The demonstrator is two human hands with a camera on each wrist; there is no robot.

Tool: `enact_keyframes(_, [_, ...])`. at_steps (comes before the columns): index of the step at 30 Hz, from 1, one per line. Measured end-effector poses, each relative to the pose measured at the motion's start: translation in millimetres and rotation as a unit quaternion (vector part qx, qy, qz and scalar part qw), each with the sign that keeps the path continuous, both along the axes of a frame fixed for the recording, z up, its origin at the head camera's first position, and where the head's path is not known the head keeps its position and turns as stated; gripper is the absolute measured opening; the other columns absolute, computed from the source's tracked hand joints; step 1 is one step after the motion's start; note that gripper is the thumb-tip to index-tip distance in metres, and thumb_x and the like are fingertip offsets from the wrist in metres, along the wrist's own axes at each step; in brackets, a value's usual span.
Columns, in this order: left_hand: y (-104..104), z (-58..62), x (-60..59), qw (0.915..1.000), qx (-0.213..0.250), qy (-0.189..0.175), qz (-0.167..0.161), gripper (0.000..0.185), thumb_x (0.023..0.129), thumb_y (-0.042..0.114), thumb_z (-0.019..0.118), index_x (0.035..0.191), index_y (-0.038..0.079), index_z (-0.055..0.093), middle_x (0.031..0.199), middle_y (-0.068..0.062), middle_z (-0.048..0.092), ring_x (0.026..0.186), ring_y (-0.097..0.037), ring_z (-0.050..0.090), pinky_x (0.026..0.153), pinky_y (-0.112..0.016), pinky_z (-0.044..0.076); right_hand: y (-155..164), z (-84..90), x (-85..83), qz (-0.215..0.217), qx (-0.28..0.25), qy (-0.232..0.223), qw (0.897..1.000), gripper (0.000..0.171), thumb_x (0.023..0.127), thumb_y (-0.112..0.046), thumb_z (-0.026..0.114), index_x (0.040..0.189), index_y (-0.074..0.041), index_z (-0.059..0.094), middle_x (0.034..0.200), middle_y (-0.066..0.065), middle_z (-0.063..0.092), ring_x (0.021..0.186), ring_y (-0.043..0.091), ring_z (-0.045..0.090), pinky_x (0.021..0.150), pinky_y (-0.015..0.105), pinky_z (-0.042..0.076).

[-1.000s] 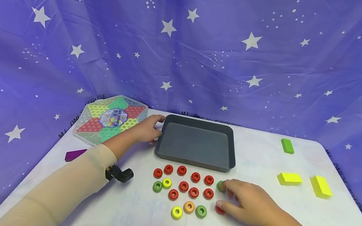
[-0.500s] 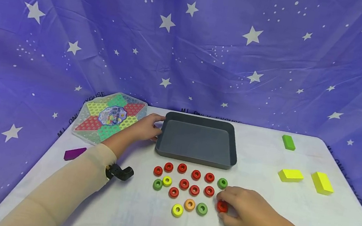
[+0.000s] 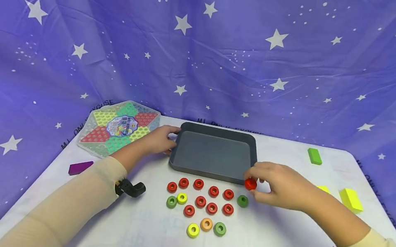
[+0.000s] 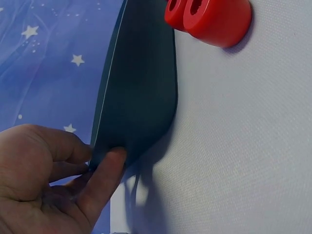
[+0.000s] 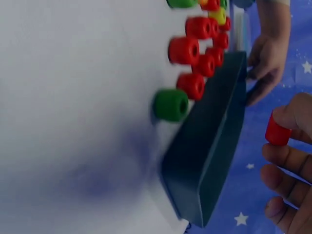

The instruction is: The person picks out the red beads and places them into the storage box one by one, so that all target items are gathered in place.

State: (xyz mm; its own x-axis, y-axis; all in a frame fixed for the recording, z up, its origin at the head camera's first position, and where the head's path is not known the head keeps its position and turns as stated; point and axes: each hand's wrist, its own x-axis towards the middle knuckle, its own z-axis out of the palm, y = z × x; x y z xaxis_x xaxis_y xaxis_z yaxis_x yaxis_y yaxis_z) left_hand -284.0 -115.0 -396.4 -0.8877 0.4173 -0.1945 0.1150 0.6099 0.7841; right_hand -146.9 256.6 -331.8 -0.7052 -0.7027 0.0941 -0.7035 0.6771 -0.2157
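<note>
My right hand (image 3: 280,186) pinches a red bead (image 3: 250,184) between thumb and fingers, held up at the front right corner of the dark grey tray (image 3: 210,172). In the right wrist view this bead (image 5: 278,130) is a short cylinder, raised off the table. My left hand (image 3: 160,140) holds the tray's left end, its thumb (image 4: 109,170) against the outer wall. In front of the tray lie several red beads (image 3: 213,191), with a few green beads (image 3: 242,201), yellow beads (image 3: 193,230) and one orange bead (image 3: 206,224).
A star-shaped game board (image 3: 120,128) in a clear case lies behind my left forearm, near a purple block (image 3: 80,167). To the right are a green block (image 3: 314,156) and a yellow block (image 3: 351,201); another yellow one is partly hidden by my right arm. A starry purple cloth (image 3: 228,61) hangs behind.
My right hand has taken hold of the red bead at the right of the group, lifted it and moved it away from me to the tray's corner. My left hand stays on the tray.
</note>
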Motion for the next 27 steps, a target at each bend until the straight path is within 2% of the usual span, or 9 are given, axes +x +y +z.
enact_keyframes(5, [1, -0.1, 0.8, 1.0000, -0.002, -0.002, -0.002, 0.067, 0.091, -0.001, 0.052, 0.155, -0.002, 0.035, 0.157, -0.021, 0.041, 0.106, -0.032, 0.070, 0.071, -0.031, 0.063, -1, 13.1, -34.5, -0.003, 0.022, -0.024, 0.999, 0.027, 0.083, -0.017, 0.074, 0.108, -0.025, 0.071, 0.093, -0.019, 0.060, 0.084, 0.004, 0.054, 0.073, 0.028, 0.053])
enact_keyframes(10, [1, -0.4, 0.4, 1.0000, -0.001, -0.002, 0.004, 0.067, 0.089, -0.002, 0.053, 0.155, -0.002, 0.036, 0.156, -0.021, 0.042, 0.107, -0.033, 0.070, 0.069, -0.031, 0.063, -3, 14.3, -69.6, -0.020, 0.029, -0.047, 0.998, 0.028, 0.084, -0.013, 0.073, 0.112, -0.020, 0.072, 0.098, -0.012, 0.064, 0.089, 0.013, 0.060, 0.077, 0.033, 0.054])
enact_keyframes(14, [1, -0.9, -1.0, 1.0000, -0.004, -0.005, 0.006, 0.067, 0.089, -0.002, 0.053, 0.155, 0.000, 0.037, 0.157, -0.020, 0.041, 0.109, -0.034, 0.068, 0.069, -0.031, 0.063, -4, 8.4, -96.0, -0.025, 0.024, -0.057, 0.998, 0.032, 0.084, -0.008, 0.072, 0.115, -0.017, 0.073, 0.103, -0.004, 0.068, 0.094, 0.023, 0.065, 0.079, 0.037, 0.056])
enact_keyframes(20, [1, -2.4, -1.9, 0.9999, -0.008, -0.010, 0.011, 0.068, 0.090, -0.002, 0.053, 0.156, 0.001, 0.036, 0.158, -0.019, 0.040, 0.111, -0.034, 0.068, 0.069, -0.030, 0.063, -8, -5.9, -130.3, -0.035, 0.036, -0.066, 0.997, 0.034, 0.084, -0.006, 0.072, 0.118, -0.010, 0.073, 0.110, 0.005, 0.071, 0.100, 0.024, 0.066, 0.089, 0.047, 0.057])
enact_keyframes(22, [1, -2.3, -1.5, 0.9998, -0.008, -0.011, 0.012, 0.067, 0.091, -0.001, 0.053, 0.156, 0.001, 0.036, 0.158, -0.019, 0.039, 0.112, -0.034, 0.067, 0.069, -0.030, 0.063, -10, -11.4, -139.6, -0.038, 0.044, -0.067, 0.996, 0.033, 0.084, -0.007, 0.072, 0.117, -0.010, 0.073, 0.109, 0.005, 0.071, 0.099, 0.023, 0.065, 0.090, 0.046, 0.057])
enact_keyframes(27, [2, -0.6, 0.4, 0.9997, -0.020, -0.001, 0.013, 0.067, 0.091, -0.001, 0.053, 0.156, 0.002, 0.037, 0.157, -0.018, 0.041, 0.106, -0.031, 0.069, 0.068, -0.030, 0.063, -15, -24.1, -156.6, -0.024, 0.058, -0.055, 0.997, 0.028, 0.083, -0.006, 0.073, 0.111, -0.009, 0.074, 0.097, 0.002, 0.070, 0.087, 0.020, 0.060, 0.082, 0.042, 0.054])
